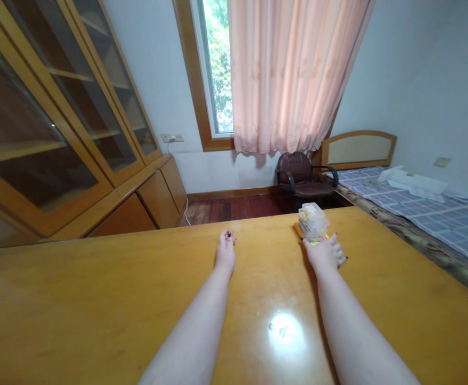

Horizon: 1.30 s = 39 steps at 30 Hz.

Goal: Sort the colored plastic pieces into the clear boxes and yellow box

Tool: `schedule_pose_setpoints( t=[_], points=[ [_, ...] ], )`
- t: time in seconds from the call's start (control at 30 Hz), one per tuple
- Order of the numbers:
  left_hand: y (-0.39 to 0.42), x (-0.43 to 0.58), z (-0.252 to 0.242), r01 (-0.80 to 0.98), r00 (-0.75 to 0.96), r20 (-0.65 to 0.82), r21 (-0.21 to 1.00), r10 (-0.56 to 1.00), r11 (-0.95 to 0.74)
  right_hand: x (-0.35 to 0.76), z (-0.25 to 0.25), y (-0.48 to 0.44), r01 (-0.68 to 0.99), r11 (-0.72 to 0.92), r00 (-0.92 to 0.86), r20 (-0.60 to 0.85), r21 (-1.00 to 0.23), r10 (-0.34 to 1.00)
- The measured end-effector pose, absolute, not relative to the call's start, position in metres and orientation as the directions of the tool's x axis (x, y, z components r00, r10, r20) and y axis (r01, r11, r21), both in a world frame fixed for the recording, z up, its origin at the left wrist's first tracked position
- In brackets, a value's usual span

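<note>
My left hand is over the far middle of the yellow wooden table, its fingers curled in. A small shiny dark spot shows at its fingertips; I cannot tell whether it is a painted nail or a tiny object. Near the far edge, a stack of clear plastic boxes has yellow items at its base. My right hand is at the near side of this stack, thumb on the left and index finger on the right of its base. The other fingers bend outward to the right. An orange-yellow item pokes out left of the boxes.
Glass-doored wooden cabinets line the left wall. Beyond the table stand a dark red armchair and a pink curtain by the window. A bed with a checked cover and white pieces on it lies to the right.
</note>
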<state>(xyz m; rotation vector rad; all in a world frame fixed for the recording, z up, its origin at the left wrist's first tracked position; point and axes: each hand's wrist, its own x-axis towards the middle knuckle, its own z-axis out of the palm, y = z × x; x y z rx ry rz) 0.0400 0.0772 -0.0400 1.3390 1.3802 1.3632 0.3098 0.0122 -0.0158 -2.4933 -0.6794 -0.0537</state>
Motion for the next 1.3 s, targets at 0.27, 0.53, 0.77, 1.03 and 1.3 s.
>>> schedule_pose_setpoints(
  t=[0.27,0.53,0.77,1.03,1.3],
  points=[
    [0.071,0.038,-0.037,0.473,-0.087,0.218,0.868,0.972,-0.152,0.296,-0.004,0.004,0.586,-0.563,0.81,0.395,-0.583,0.434],
    [0.043,0.032,-0.031,0.769,0.151,0.15,0.604,0.977,-0.211,0.302,-0.012,0.005,0.575,-0.596,0.81,0.286,-0.56,0.512],
    [0.002,0.004,-0.03,0.836,0.144,0.091,0.522,0.985,-0.17,0.302,-0.008,0.004,0.548,-0.642,0.828,0.24,-0.535,0.507],
    [-0.035,-0.015,-0.03,0.888,0.054,0.17,0.442,0.984,-0.125,0.29,0.023,-0.016,0.694,-0.466,0.72,0.529,-0.549,0.449],
    [-0.012,0.006,-0.029,0.933,0.014,0.179,0.353,0.984,-0.077,0.194,0.008,-0.019,0.899,0.325,-0.192,0.401,-0.295,0.896]
  ],
)
